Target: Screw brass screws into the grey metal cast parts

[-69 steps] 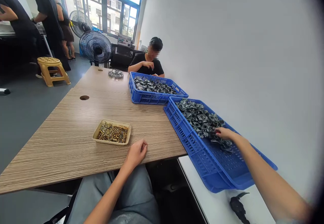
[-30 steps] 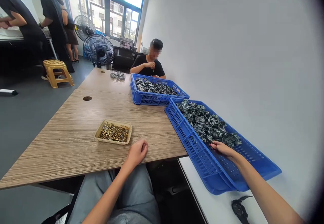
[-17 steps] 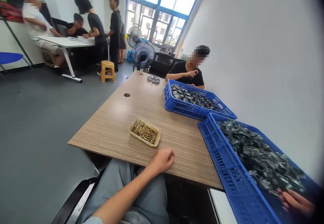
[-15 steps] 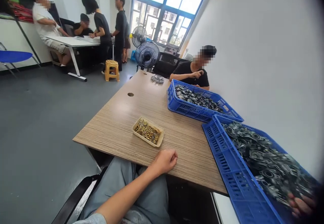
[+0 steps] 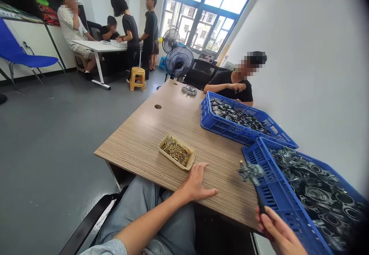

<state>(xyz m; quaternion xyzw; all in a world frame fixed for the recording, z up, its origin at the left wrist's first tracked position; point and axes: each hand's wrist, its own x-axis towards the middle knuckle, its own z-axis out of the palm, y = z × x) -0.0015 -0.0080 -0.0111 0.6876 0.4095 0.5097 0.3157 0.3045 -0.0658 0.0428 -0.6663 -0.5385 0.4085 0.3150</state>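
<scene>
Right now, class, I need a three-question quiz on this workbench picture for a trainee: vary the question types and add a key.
1. True or false: the left hand lies flat on the wooden table.
2. What does the right hand hold? A) a brass screw B) a grey metal part on a dark stem C) nothing
3. Fill in: the beige tray holds small ____ pieces.

Key: 1 true; 2 B; 3 brass-coloured.
</scene>
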